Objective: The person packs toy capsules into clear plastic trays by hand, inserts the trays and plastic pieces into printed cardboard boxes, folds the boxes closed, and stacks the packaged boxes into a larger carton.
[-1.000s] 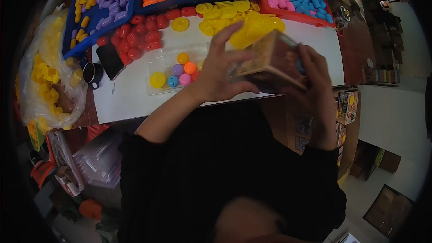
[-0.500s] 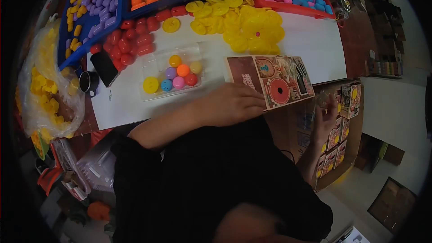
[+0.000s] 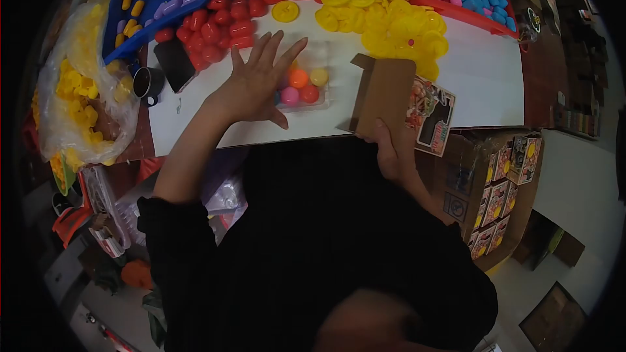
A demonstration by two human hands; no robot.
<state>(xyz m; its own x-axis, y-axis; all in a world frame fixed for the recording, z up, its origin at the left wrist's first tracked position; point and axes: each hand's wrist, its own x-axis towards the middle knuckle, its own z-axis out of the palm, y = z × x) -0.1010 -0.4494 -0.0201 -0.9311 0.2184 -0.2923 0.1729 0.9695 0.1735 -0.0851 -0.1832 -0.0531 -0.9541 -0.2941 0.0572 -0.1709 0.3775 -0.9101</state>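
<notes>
Cardboard box [image 3: 385, 101] in the right hand [image 3: 389, 153], at the table's near edge. The thumb lies against its plain brown face; the other fingers are mostly hidden, so their exact grip cannot be told. A small flap sticks out at the upper left corner, and a colourful printed panel [image 3: 430, 117] shows on the right. The right forearm reaches up and to the left from the lower right.

The left hand [image 3: 257, 85] is held with fingers spread wide, back of the hand up, holding nothing. It covers the left part of a clear plastic tray [image 3: 321, 102], well apart from the box; whether it touches the tray cannot be told. Coloured balls [image 3: 309, 94] show in the tray beside the fingers.

At the right, below table level, a large carton [image 3: 529, 205] holds printed boxes [image 3: 497, 199]. At the left are a clear bag [image 3: 88, 107] of yellow parts, a dark cup [image 3: 148, 83] and a flat black object [image 3: 173, 65].

Beyond the hands, red pieces [image 3: 215, 31] and yellow discs [image 3: 391, 23] lie piled on the white surface [image 3: 486, 85], the discs just past the box. Farthest are two blue trays [image 3: 163, 21] and a red tray [image 3: 469, 15], filled with coloured pieces.
</notes>
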